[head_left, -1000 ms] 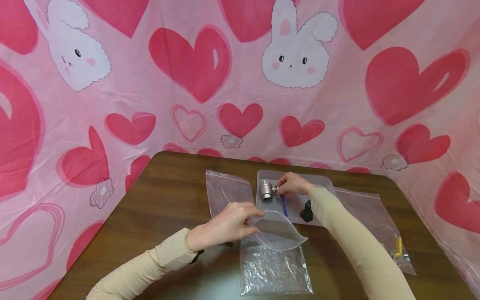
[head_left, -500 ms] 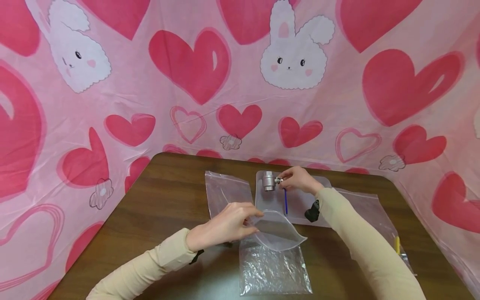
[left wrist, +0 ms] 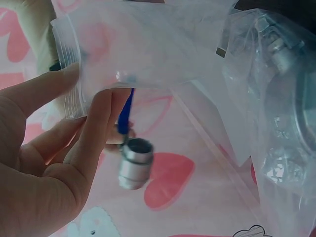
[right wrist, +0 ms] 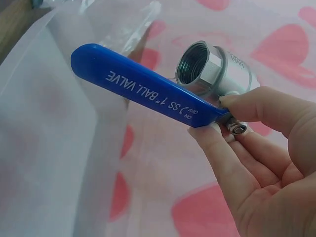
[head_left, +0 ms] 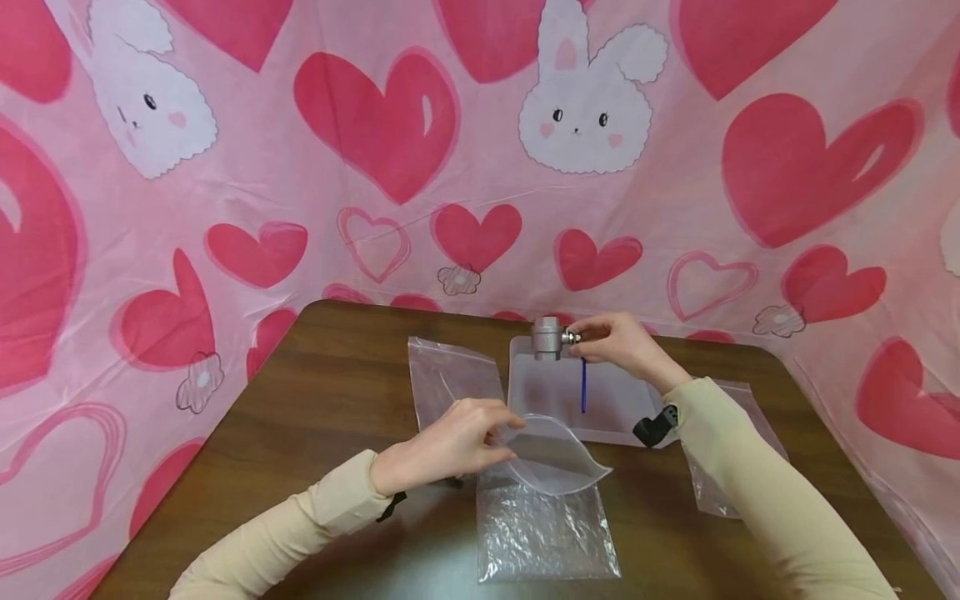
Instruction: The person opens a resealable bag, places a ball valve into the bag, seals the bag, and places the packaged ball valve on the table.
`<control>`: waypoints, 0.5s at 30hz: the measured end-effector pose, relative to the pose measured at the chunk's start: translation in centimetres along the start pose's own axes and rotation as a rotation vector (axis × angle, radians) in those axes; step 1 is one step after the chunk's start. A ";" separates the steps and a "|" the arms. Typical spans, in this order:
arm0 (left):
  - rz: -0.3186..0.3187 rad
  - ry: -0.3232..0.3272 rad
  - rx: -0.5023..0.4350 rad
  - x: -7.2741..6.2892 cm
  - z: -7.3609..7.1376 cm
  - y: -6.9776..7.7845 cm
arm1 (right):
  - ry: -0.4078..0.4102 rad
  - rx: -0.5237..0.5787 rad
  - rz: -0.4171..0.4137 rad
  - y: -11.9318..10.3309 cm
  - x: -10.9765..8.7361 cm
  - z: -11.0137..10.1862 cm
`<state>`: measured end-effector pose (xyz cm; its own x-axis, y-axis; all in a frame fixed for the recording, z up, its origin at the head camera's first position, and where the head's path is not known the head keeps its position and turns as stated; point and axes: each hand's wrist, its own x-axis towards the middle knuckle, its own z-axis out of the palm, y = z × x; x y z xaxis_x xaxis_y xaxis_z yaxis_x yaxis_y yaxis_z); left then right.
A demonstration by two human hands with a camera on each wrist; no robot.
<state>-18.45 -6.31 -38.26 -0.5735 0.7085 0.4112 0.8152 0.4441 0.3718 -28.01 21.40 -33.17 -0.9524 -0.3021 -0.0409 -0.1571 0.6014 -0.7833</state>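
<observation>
My right hand (head_left: 618,343) holds a steel ball valve (head_left: 547,339) in the air over the far side of the tray. The fingers and thumb pinch it by the stem and the base of its blue lever handle (right wrist: 143,84), which reads "SS 1" BALL VALVE". The lever hangs down in the head view. Nearer the person, my left hand (head_left: 453,446) pinches the edge of a clear zip bag (head_left: 551,533) between thumb and fingers. That bag's mouth gapes, and its lower part lies on the table. In the left wrist view the bag (left wrist: 148,44) hides some of the fingertips.
A shallow translucent tray (head_left: 517,367) stands at the back. One clear zip bag (head_left: 453,375) lies left of it, another (head_left: 708,492) right, partly under the right sleeve. The left wrist view shows a bag (left wrist: 291,123) with metallic contents. A heart-patterned cloth (head_left: 480,167) hangs behind.
My right hand has lifted the ball valve from the tray, upward and slightly right. The left hand keeps its hold on the bag in nearly the same place.
</observation>
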 end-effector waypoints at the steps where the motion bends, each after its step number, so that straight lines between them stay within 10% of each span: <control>1: -0.001 -0.002 -0.003 0.0 0.0 0.0 | 0.005 -0.001 -0.006 -0.2 -0.4 -0.2; 15: 0.012 0.000 -0.013 0.4 -0.4 -0.2 | 0.078 -0.050 -0.071 -5.2 -5.0 -1.7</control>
<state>-18.84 -6.31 -37.82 -0.5638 0.7139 0.4153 0.8208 0.4287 0.3774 -22.89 21.04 -27.87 -0.9555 -0.2880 0.0641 -0.2363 0.6170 -0.7507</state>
